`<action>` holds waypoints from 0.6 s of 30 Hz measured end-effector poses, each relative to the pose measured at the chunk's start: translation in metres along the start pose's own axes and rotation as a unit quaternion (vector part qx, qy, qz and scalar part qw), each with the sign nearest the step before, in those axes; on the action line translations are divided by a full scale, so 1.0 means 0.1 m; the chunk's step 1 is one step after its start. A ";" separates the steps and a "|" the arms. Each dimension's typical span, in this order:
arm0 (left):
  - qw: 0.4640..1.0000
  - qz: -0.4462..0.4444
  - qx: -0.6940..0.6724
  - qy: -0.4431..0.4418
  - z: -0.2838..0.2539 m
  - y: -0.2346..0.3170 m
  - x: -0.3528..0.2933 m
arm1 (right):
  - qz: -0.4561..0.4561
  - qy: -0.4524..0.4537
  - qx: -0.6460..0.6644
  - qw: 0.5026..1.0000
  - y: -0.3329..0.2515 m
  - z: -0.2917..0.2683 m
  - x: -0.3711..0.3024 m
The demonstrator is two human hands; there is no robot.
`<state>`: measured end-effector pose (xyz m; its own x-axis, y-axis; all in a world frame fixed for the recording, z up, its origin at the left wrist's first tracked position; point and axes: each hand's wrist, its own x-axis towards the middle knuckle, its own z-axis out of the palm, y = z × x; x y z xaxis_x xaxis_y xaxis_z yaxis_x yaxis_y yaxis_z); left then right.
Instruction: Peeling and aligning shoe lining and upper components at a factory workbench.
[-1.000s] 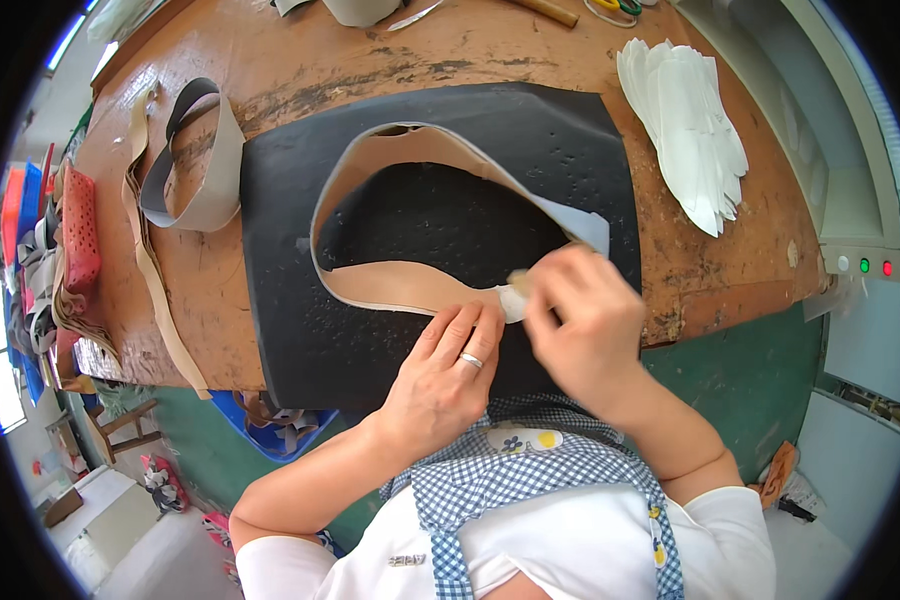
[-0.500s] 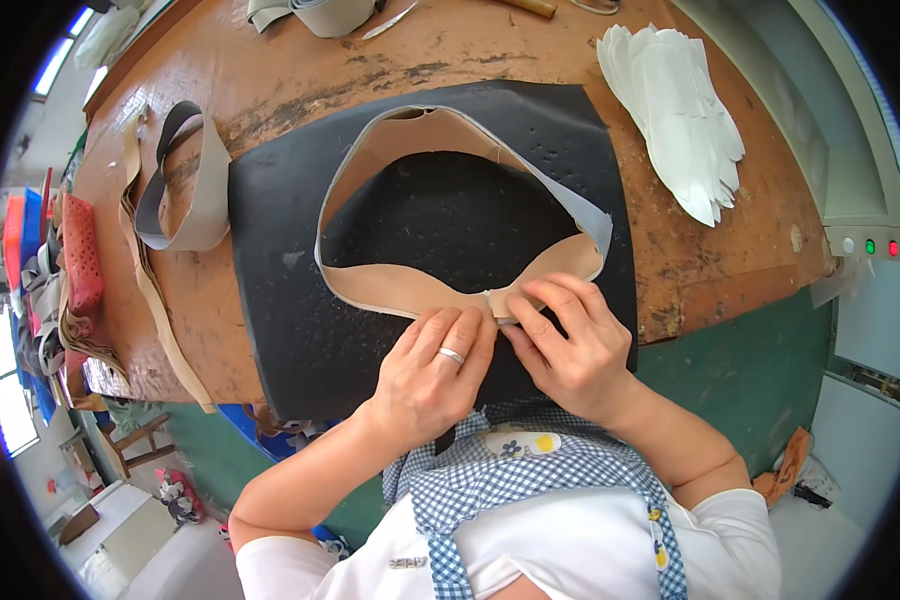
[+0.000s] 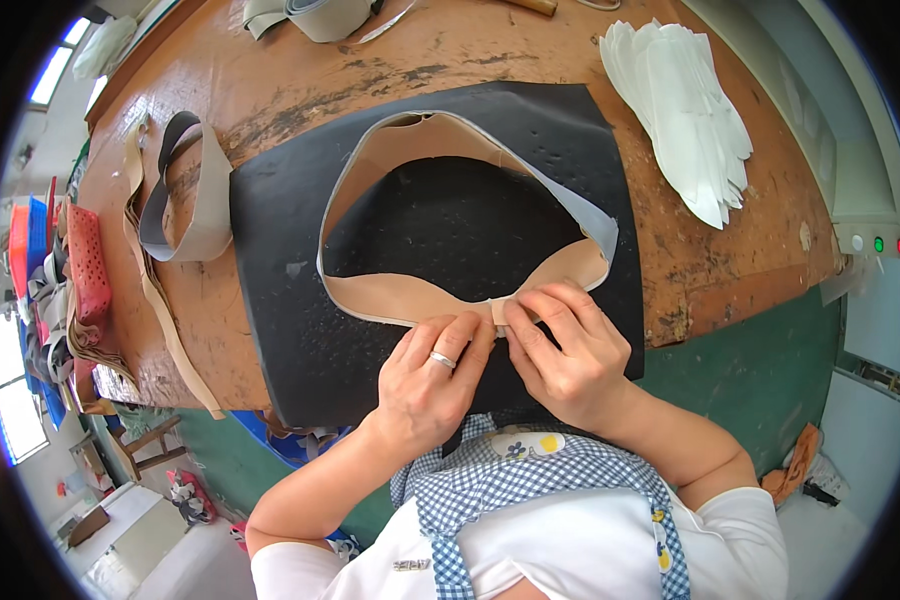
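Note:
A closed loop of tan leather-like material, grey on its outer side, stands on edge on the black mat. Its near side narrows to a short seam or joined strip. My left hand, with a ring on one finger, is closed, pinching the loop just left of that narrow joint. My right hand grips the same joint from the right with thumb and fingertips. Both sets of fingertips almost meet. The underside of the joint and the left thumb are hidden.
Left of the mat lie a grey loop and a long tan strip on the worn brown table. Fanned white sole-shaped pieces are at far right. A red basket stands at the left edge, a grey roll at the back.
The right fingers have shifted slightly, drawn closer together over the joint. Both hands still pinch the loop. The whole view has moved a little.

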<state>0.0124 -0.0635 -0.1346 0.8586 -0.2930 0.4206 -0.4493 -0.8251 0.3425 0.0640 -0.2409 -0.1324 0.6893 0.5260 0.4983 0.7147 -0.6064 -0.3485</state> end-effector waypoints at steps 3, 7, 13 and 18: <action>0.999 -0.039 -0.030 0.012 0.01 0.01 0.02 | 0.030 0.030 0.026 0.999 0.00 0.01 0.04; 0.999 -0.006 0.021 -0.029 -0.04 0.04 0.05 | 0.111 0.048 0.067 0.990 0.04 -0.04 0.09; 0.993 0.019 0.035 -0.111 -0.14 0.07 0.11 | 0.055 0.033 0.043 0.997 0.04 0.00 0.00; 0.961 -0.194 -0.191 -0.052 -0.09 0.10 0.15 | 0.018 -0.020 0.041 0.999 0.09 -0.05 -0.12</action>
<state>0.0184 -0.0714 -0.1172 0.9909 -0.0629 0.1192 -0.1313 -0.6502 0.7483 0.0619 -0.2558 -0.1374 0.7179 0.5285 0.4531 0.6953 -0.5752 -0.4309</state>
